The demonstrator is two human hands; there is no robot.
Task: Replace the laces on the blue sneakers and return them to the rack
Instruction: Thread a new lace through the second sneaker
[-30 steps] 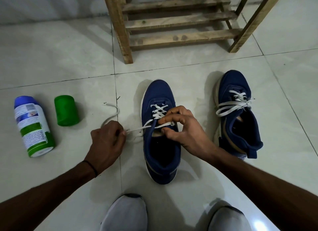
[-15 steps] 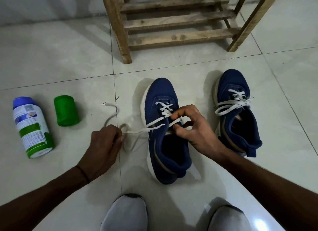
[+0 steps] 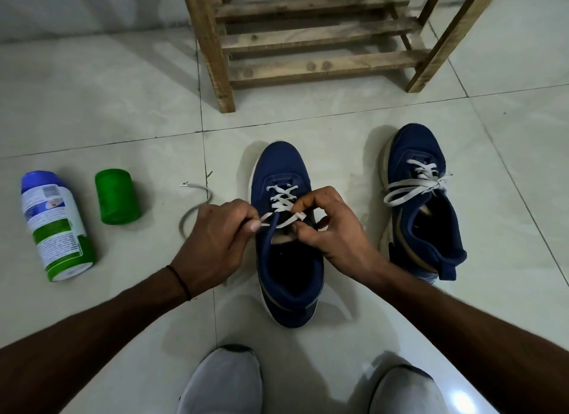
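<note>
Over the middle sneaker (image 3: 289, 290) I've got both hands working right at the eyelets. Left hand (image 3: 215, 241) sits at the sneaker's left edge, thumb and fingertip pinched tight on the white lace (image 3: 281, 199), with the slack looping away across the tiles (image 3: 92, 105) to the sneaker's left. Right hand (image 3: 334, 228) hangs over the tongue, fingers curled, pinching the other strand just right of the lacing. I see the lace criss-crossed through the eyelets toward the toe, just ahead of both pinches. Right of this sneaker stands the second sneaker (image 3: 428, 228), laced and bowed. Beyond the toe, the wooden rack (image 3: 311, 34). Well left of the sneaker, a green cap (image 3: 116, 196), then a spray can (image 3: 55, 228) lying down.
</note>
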